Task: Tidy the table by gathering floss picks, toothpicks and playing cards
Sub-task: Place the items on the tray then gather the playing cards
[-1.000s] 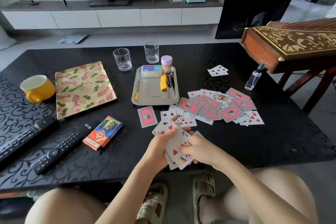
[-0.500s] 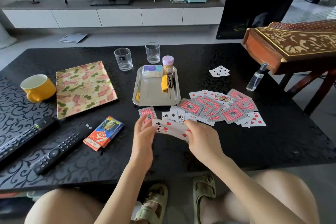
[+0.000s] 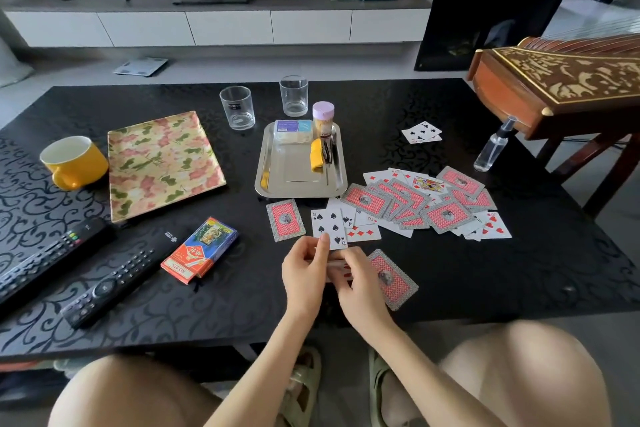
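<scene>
My arms are bare to the elbow, no sleeves, no watch, no rings on my fingers (image 3: 323, 242). My knees are bare too. On my feet I wear pale olive-green sandals (image 3: 301, 388) with wide straps.

1. The stack of cards (image 3: 335, 267) was mostly hidden between the left hand (image 3: 304, 270) and right hand (image 3: 360, 284).
2. The left remote (image 3: 45, 258) ran off the left edge.
3. The card box (image 3: 199, 251) print was too small to read.
4. The scattered cards (image 3: 415, 204) overlapped, hiding most faces.
</scene>
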The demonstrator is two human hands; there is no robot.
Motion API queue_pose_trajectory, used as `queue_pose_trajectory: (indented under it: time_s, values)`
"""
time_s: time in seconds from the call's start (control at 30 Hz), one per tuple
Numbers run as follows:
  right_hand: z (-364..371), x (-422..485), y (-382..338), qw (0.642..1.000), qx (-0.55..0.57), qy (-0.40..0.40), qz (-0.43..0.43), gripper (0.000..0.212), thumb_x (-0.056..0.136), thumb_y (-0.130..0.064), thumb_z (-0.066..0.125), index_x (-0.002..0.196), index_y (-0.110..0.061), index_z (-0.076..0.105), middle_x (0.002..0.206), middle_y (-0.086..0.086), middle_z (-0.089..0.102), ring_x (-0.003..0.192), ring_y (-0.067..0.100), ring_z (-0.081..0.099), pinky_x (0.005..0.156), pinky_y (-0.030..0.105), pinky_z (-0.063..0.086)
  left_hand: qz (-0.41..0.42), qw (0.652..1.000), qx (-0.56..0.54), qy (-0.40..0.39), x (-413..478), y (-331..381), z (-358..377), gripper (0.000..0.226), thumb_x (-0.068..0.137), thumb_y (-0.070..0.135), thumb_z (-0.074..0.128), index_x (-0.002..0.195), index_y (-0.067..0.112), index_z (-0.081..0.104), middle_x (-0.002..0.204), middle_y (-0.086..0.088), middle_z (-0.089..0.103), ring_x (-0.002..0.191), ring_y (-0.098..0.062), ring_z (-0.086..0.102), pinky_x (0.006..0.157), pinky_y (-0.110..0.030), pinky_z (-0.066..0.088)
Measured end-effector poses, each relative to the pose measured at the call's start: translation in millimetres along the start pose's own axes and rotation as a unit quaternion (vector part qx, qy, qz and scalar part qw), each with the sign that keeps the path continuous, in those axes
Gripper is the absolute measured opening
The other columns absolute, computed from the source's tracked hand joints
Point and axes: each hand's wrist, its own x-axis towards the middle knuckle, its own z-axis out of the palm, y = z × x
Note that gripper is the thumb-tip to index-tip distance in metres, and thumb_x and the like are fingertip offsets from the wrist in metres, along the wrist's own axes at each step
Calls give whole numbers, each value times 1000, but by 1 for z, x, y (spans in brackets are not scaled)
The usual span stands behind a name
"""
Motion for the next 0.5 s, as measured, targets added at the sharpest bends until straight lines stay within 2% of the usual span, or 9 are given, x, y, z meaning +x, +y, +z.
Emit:
queue_pose_trajectory:
  time_s: [0.1,0.17,0.23,0.27,0.3,0.37,0.4,0.43,0.5]
  values:
    - [-7,3,2,1000,-18,5,10,5,91,-9,57,94,-10,61,84,-11,56,81,0,55,68,11,41,-27,997,-7,-66,7,4,-12,33,89,42,56,74,14,63,65,-2,53,64,-13,46,63,-30,38]
    - [-16,4,-8,986,116,43,113,9,92,-15,56,96,-11,63,85,-3,64,80,8,59,68,16,45,-64,987,-65,-130,9,9,-19,34,83,50,60,90,18,66,81,-3,65,78,-17,58,73,-30,46]
    - [-18,6,-26,903,356,10,243,15,94,-13,53,101,-12,66,91,4,70,87,16,66,73,26,52,-107,959,-154,-212,5,13,-21,40,83,47,61,110,18,62,103,-7,70,97,-22,65,88,-37,51]
    - [-17,5,-31,872,405,-15,274,17,95,-14,52,104,-13,67,93,5,71,90,17,67,76,30,54,-124,947,-182,-234,1,17,-20,39,88,43,58,117,18,59,108,-9,69,101,-23,66,89,-39,52]
    - [-17,2,-33,877,389,-34,280,20,96,-18,51,108,-13,66,96,4,71,92,17,67,78,33,56,-137,942,-193,-239,-2,21,-18,36,92,41,51,120,18,57,110,-9,69,102,-24,66,87,-42,54]
    - [-19,-4,-33,932,270,-10,240,28,96,-33,49,113,-14,61,101,2,69,95,15,66,81,35,57,-154,941,-226,-201,-3,26,-15,34,98,36,39,118,14,54,102,-10,71,93,-26,67,82,-46,54]
    - [-25,-6,-26,974,140,32,177,35,94,-42,50,114,-14,60,105,0,68,97,14,64,83,32,55,-159,939,-253,-171,0,27,-16,32,99,33,37,114,10,53,93,-11,70,86,-27,66,82,-46,52]
    - [-34,-7,-16,992,-33,72,99,48,89,-52,51,118,-14,58,110,-1,66,103,15,62,86,30,52,-166,935,-279,-140,4,27,-18,29,100,31,38,109,8,53,82,-11,66,79,-27,64,82,-46,52]
    - [-51,-11,9,958,-286,13,7,91,74,-78,42,134,-11,48,135,7,53,126,25,47,102,36,40,-201,926,-309,-83,15,26,-24,23,99,28,42,96,8,53,68,-8,54,62,-23,56,72,-39,52]
